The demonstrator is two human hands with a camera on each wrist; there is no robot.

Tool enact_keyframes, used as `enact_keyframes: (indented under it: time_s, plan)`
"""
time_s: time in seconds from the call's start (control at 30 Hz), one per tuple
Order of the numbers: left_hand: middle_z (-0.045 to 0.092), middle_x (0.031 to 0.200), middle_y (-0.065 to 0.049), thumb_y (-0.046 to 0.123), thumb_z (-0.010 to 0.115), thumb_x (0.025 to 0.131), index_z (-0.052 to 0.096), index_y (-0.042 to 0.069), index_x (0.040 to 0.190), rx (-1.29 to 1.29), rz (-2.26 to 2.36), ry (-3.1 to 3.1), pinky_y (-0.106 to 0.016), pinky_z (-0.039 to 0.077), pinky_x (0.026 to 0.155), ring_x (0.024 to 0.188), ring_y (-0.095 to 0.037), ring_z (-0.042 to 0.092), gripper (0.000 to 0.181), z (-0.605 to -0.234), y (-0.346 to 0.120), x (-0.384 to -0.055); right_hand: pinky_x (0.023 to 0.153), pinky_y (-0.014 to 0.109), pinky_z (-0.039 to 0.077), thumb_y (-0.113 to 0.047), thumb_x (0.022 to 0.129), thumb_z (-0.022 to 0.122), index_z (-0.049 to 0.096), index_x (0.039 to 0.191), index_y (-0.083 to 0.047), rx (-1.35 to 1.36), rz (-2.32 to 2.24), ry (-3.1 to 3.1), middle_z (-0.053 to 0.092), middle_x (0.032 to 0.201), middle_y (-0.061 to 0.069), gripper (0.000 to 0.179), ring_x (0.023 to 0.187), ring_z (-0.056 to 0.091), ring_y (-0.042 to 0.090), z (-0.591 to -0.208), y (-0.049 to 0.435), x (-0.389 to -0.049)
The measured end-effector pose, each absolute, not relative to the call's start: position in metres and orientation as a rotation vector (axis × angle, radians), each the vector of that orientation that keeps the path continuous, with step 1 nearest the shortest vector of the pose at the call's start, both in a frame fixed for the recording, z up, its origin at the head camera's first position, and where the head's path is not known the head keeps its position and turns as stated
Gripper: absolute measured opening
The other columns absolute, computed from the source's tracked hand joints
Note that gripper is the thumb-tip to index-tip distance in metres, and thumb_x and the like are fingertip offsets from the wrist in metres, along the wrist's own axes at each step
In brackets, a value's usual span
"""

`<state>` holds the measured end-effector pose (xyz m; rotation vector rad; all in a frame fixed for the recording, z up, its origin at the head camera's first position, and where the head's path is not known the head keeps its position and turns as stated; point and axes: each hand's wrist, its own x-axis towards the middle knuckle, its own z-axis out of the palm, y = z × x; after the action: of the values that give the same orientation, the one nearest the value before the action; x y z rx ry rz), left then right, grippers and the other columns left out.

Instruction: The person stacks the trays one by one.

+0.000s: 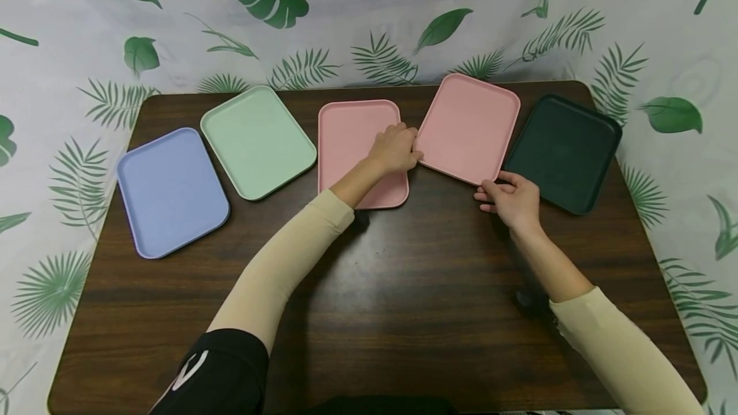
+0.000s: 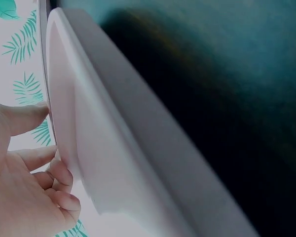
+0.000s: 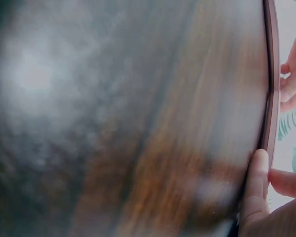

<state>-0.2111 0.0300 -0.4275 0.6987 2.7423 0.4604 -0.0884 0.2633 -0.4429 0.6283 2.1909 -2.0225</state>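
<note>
Five shallow square trays stand in a curved row, two of them pink. The right-hand pink tray (image 1: pixel 468 125) is tilted clockwise, between the middle pink tray (image 1: pixel 346 139) and a dark green tray (image 1: pixel 565 152). My left hand (image 1: pixel 395 148) reaches across the middle pink tray and grips the left edge of the right-hand one near its lower left corner. At its lower right corner, my right hand (image 1: pixel 516 202) pinches the rim between thumb and fingers. The right wrist view shows the tray edge-on, with both hands (image 3: pixel 274 210) along it.
To the left lie a light green tray (image 1: pixel 259 143) and a blue tray (image 1: pixel 173 192), both turned at an angle. All the trays are on a dark wooden table (image 1: pixel 403 312). A white cloth with green leaf prints (image 1: pixel 369 11) hangs behind the table's back edge.
</note>
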Motion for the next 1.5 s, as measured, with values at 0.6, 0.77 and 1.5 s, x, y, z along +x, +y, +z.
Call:
enact_keyframes:
  time_s: [0.6,0.77,1.5]
  plan:
    - [0.054,0.109,-0.006,0.039,0.06,0.096,0.06,0.012,0.117,0.72,0.472,2.753,-0.043,0.041,0.088,0.106,-0.025,0.05,0.035,-0.414,0.028,-0.206,0.063,0.029,0.056,-0.006,0.093,0.067,0.035,0.142,0.012,0.619,-2.128,2.11,0.073,0.083,0.006,0.061,0.071,0.072,0.015,-0.437,0.267,-0.084]
    - [0.056,0.114,-0.008,0.038,0.06,0.096,0.057,0.01,0.131,0.737,0.537,2.757,-0.044,0.042,0.088,0.108,-0.026,0.051,0.046,-0.408,0.022,-0.203,0.064,0.029,0.056,-0.006,0.092,0.068,0.037,0.139,0.013,0.574,-2.165,2.107,0.073,0.084,0.007,0.059,0.071,0.072,0.015,-0.43,0.265,-0.081]
    - [0.061,0.1,-0.007,0.021,0.072,0.087,0.059,0.004,0.131,0.418,1.226,2.653,-0.032,0.041,0.079,0.091,-0.022,0.055,0.049,-0.402,-0.021,-0.174,0.065,0.03,0.056,-0.005,0.09,0.07,0.034,0.141,0.012,0.407,-2.237,1.955,0.073,0.084,0.008,0.064,0.072,0.072,0.017,-0.408,0.244,-0.082]
